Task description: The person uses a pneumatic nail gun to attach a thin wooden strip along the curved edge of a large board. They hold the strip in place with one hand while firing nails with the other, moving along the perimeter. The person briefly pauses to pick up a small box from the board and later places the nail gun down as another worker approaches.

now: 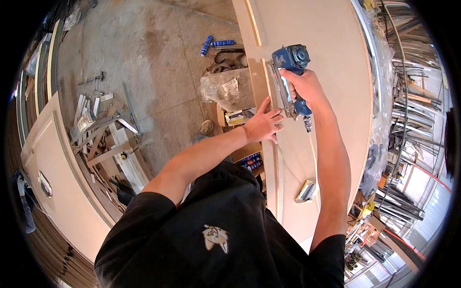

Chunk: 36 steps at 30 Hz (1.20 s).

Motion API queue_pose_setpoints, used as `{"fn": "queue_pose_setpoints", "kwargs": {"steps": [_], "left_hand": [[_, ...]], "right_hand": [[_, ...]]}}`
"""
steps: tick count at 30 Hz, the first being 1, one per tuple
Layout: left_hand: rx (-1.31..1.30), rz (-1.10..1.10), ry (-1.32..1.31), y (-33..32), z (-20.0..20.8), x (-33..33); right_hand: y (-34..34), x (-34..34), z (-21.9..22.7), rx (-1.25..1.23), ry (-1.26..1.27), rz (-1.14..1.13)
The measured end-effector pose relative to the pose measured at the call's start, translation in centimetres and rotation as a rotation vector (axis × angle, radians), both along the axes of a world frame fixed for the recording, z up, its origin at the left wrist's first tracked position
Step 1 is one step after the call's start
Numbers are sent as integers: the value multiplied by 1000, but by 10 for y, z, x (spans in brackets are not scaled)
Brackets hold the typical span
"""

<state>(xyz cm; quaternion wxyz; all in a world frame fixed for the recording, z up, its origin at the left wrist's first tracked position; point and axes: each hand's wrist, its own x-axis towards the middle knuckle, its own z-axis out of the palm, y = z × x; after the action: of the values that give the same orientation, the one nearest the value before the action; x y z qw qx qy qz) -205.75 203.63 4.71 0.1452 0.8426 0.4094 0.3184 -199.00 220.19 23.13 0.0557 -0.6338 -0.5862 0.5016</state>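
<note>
My right hand (307,89) is wrapped round the handle of a blue air nailer (289,56), its nose towards the far part of a narrow wooden strip (269,79). A thin pale hose (313,144) runs from the fitting at its base back along my right forearm. The strip lies along the left edge of a large beige panel (331,29). My left hand (263,124) rests on the strip just left of the nailer, fingers spread and the index finger pointing away from me. The nailer's tip against the strip is partly hidden.
A small yellow-and-white box (305,191) sits on the panel. Below its left edge are a plastic-wrapped bundle (230,89) and blue tubes (206,45) on the concrete floor. Wood offcuts (103,139) and another beige panel (62,177) are at left; racks of long profiles (418,115) stand right.
</note>
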Motion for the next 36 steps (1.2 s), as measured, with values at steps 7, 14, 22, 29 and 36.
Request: {"fn": "queue_pose_setpoints", "kwargs": {"steps": [7,14,22,29,36], "left_hand": [[0,-3,7,-2,-9,4],[9,0,23,1,-10,6],[-49,-15,26,0,-1,1],[-83,-18,50,0,1,1],[-75,-16,40,0,0,1]], "right_hand": [[1,-7,2,46,-25,4],[6,-2,-4,-2,-24,11],[4,4,-8,0,30,6],[1,4,-12,13,70,-24],[2,3,-8,2,38,-7]]}}
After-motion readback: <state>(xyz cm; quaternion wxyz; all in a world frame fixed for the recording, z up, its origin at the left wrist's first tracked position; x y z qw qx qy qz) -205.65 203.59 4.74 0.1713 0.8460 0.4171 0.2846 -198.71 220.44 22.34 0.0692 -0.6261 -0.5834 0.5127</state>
